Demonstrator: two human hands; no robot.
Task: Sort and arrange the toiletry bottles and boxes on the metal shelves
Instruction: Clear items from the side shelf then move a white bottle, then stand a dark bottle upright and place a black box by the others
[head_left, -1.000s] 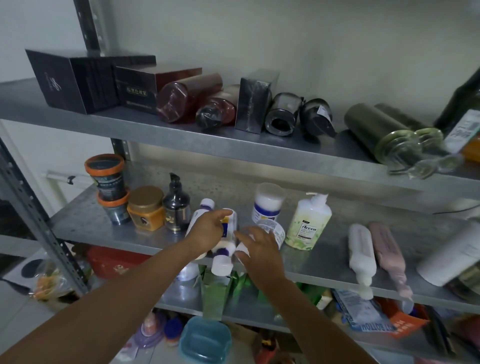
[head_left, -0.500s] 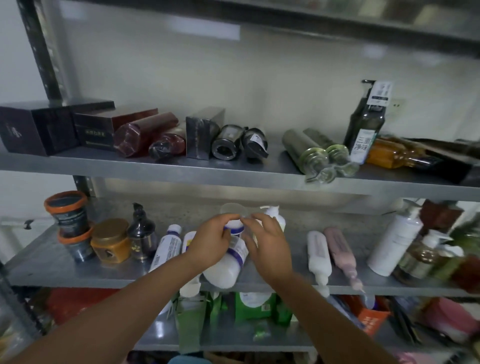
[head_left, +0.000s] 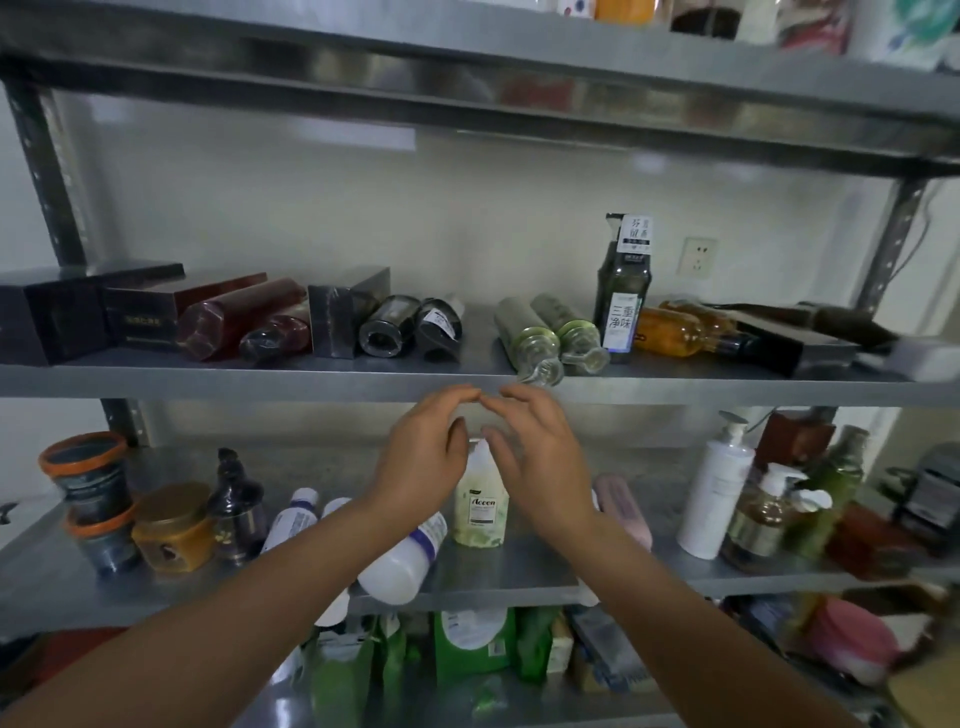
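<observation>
My left hand (head_left: 421, 452) and my right hand (head_left: 535, 457) are raised side by side before the front edge of the upper metal shelf (head_left: 260, 376). Their fingers are curved, the tips nearly meet, and nothing shows in either hand. Behind them on the middle shelf (head_left: 493, 571) stands a pale green Aceen pump bottle (head_left: 480, 506). A white bottle with a purple-edged label (head_left: 402, 561) lies below my left wrist at the shelf's front edge. On the upper shelf lie dark boxes (head_left: 52, 312), red wrapped bottles (head_left: 234, 322) and green glass bottles (head_left: 524, 332).
A tall dark pump bottle (head_left: 621, 301) stands on the upper shelf beside lying amber bottles (head_left: 675, 332). The middle shelf holds orange-rimmed jars (head_left: 91, 475), a gold jar (head_left: 171, 527), a dark pump bottle (head_left: 236, 504), a pink tube (head_left: 623, 506) and a white pump bottle (head_left: 714, 488). Green packs crowd the shelf below.
Both hands rose from the bottles on the middle shelf to the upper shelf's edge. The white bottle they handled now lies on the middle shelf. The camera tilted upward.
</observation>
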